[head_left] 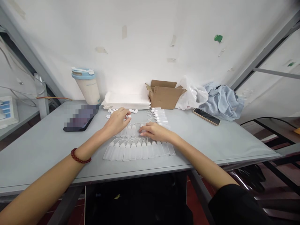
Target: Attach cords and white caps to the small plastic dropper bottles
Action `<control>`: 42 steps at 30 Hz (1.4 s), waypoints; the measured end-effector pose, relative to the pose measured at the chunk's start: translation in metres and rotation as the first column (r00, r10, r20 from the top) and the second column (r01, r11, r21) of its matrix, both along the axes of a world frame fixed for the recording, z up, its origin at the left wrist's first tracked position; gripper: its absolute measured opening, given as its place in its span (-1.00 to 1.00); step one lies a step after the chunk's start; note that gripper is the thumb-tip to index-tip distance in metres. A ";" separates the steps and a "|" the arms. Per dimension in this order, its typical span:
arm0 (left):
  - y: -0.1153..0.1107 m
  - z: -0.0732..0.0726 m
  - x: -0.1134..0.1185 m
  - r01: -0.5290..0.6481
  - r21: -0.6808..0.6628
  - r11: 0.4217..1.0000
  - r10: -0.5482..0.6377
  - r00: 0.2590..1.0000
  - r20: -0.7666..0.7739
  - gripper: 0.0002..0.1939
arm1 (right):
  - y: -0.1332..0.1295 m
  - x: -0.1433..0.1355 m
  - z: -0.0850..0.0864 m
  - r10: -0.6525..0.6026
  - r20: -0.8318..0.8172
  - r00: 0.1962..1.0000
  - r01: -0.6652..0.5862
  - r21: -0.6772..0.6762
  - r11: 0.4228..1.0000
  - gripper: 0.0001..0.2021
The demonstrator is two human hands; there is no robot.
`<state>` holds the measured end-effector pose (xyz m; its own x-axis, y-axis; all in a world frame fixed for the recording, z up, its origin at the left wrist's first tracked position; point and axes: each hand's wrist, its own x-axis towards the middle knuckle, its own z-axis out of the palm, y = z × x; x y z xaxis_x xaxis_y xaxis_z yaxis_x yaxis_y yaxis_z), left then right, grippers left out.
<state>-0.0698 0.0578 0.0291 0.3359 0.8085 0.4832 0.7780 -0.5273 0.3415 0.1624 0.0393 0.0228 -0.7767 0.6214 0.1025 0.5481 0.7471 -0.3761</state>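
Observation:
My left hand (117, 120) is closed in a pinch on a small white cap (128, 116), beside several loose white caps (134, 111). To its right, my right hand (156, 131) has its fingers curled around the top of a small translucent plastic bottle (142, 125), which they partly hide. Under and between the hands lie more such bottles (128, 131). Nearer the table edge runs a long row of flat-lying bottles (133, 152) with thin curved white strips at their necks. A further group of capped bottles (160, 117) lies beyond my right hand.
Along the wall stand a blue-lidded tumbler (87, 87), a stack of white sheets or envelopes (127, 100), an open cardboard box (164, 95), a white plastic bag (192, 95) and a bluish cloth (222, 101). A dark phone (82, 118) lies left, another phone (206, 116) right.

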 end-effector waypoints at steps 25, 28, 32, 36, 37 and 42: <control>-0.021 0.020 0.022 0.413 -0.525 0.744 0.100 0.709 0.698 -0.65 | -0.009 -0.004 0.015 -0.313 -0.651 0.691 -0.061 -0.484 0.873 -0.70; -0.020 0.020 0.021 0.425 -0.512 0.747 0.095 0.694 0.714 -0.65 | -0.010 -0.005 0.015 -0.317 -0.649 0.692 -0.092 -0.514 0.853 -0.70; -0.022 0.022 0.021 0.434 -0.526 0.731 0.073 0.717 0.693 -0.66 | -0.011 -0.005 0.016 -0.300 -0.637 0.710 -0.122 -0.531 0.838 -0.74; -0.024 0.025 0.021 0.430 -0.534 0.728 0.026 0.761 0.648 -0.67 | -0.010 -0.004 0.015 -0.286 -0.619 0.732 -0.150 -0.555 0.818 -0.73; -0.024 0.025 0.021 0.429 -0.535 0.728 0.010 0.773 0.634 -0.67 | -0.010 -0.003 0.014 -0.281 -0.609 0.742 -0.153 -0.562 0.813 -0.72; -0.025 0.027 0.021 0.421 -0.557 0.716 -0.037 0.820 0.572 -0.65 | -0.011 -0.002 0.015 -0.252 -0.569 0.783 -0.163 -0.578 0.799 -0.72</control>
